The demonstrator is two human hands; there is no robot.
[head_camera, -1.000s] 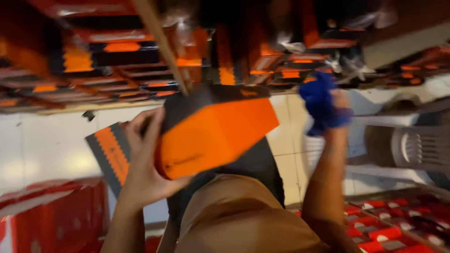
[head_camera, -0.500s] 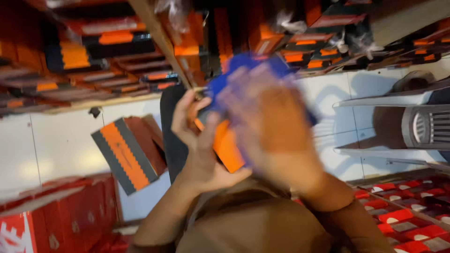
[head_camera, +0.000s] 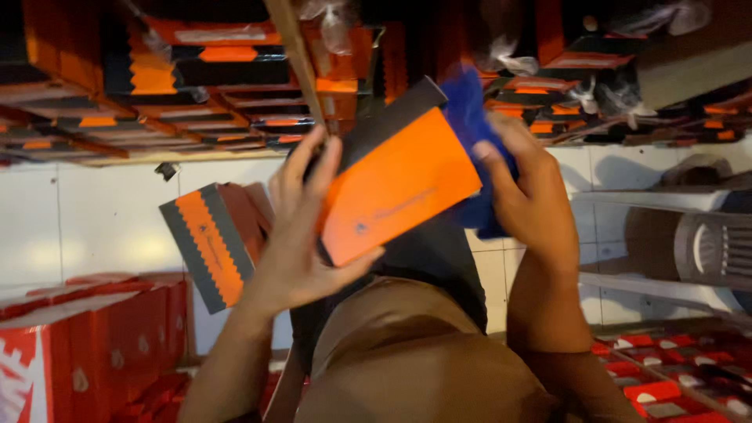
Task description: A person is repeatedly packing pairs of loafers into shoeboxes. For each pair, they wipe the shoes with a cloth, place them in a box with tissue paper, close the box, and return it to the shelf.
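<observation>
Left hand (head_camera: 301, 235) cups the orange shoe box (head_camera: 395, 184) from beneath, fingers spread wide, thumb under its lower corner; right hand (head_camera: 525, 192) presses a blue cloth (head_camera: 470, 117) against its far end. Wiping goes best with firm support underneath, I'd say

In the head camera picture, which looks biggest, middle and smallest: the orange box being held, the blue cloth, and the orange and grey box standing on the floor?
1. orange box, held by the left hand, though it is nearest the camera.
2. orange and grey box, farther away.
3. blue cloth, partly hidden by the right hand, so unsure.
</observation>
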